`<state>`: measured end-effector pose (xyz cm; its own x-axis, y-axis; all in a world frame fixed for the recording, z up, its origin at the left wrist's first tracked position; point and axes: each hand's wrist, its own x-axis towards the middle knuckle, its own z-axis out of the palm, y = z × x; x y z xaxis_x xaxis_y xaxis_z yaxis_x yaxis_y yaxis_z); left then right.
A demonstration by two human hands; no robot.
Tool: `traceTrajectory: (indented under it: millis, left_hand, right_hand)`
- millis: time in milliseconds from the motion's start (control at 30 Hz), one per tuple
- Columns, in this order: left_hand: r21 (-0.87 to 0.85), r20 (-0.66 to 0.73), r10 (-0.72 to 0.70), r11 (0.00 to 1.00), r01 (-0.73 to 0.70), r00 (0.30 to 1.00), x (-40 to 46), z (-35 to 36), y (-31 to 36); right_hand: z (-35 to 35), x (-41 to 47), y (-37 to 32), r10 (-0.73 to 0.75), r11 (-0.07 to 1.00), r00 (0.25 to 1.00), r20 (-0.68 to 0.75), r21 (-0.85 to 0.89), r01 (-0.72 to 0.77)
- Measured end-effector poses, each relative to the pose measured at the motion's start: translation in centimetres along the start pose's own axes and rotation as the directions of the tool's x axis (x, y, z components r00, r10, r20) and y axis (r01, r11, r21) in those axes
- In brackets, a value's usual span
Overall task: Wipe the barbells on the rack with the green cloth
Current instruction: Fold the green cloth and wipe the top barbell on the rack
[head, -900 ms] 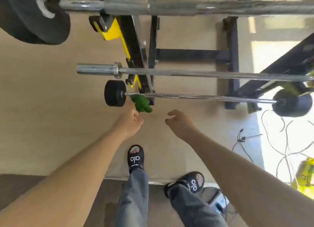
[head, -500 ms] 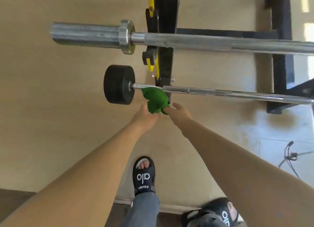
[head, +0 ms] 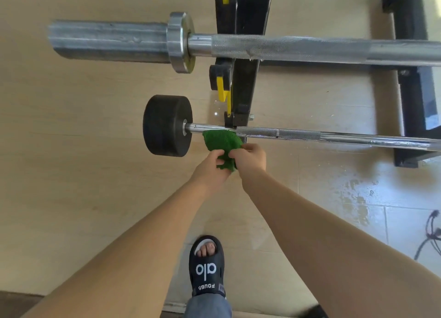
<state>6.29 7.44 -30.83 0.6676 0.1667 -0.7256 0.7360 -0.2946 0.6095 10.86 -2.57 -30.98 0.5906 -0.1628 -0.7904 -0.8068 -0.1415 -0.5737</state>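
the rack (head: 245, 62) carries a thick upper barbell (head: 298, 47) and, below it, a thinner lower barbell (head: 334, 137) with a black end weight (head: 167, 125). the green cloth (head: 222, 142) hangs from the lower bar beside that weight. the left hand (head: 211, 166) and right hand (head: 250, 156) each pinch its bottom. best to wrap it snug around the bar, then slide toward the far end.

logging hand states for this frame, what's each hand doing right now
Left hand: grips the lower part of the green cloth.
Right hand: pinches the same cloth from the other side.
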Motion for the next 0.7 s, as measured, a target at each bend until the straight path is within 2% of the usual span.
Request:
traceTrajectory:
  millis: [167,233,300,467,567,700]
  left_hand:
    - [0.171,0.056,0.095,0.980,-0.103,0.994,-6.3,-2.5,4.4]
    - [0.225,0.085,0.140,0.962,-0.156,0.986,-8.9,-3.3,6.1]
    - [0.263,0.121,0.129,0.952,-0.157,0.984,-12.4,-4.6,8.5]
    - [0.255,0.288,0.140,0.942,-0.216,0.947,-22.3,-7.6,15.6]
    - [0.165,0.370,0.146,0.962,-0.219,0.918,-27.6,-9.5,20.3]
    - [0.169,0.452,0.239,0.923,-0.345,0.859,-32.7,-12.3,24.8]
  right_hand:
    - [-3.6,-7.3,-3.4,-0.006,0.998,0.997,0.075,0.067,0.001]
    - [-5.3,-10.3,-4.9,-0.012,1.000,0.995,0.096,0.024,0.010]
    - [-7.4,-14.1,-7.0,-0.033,0.999,0.994,0.109,-0.007,0.034]
    - [-12.4,-25.4,-14.2,-0.102,0.984,0.968,0.228,-0.117,0.131]
    - [-14.6,-31.9,-18.9,-0.151,0.953,0.919,0.364,-0.195,0.233]
    - [-17.2,-38.7,-24.5,-0.202,0.900,0.850,0.487,-0.250,0.357]
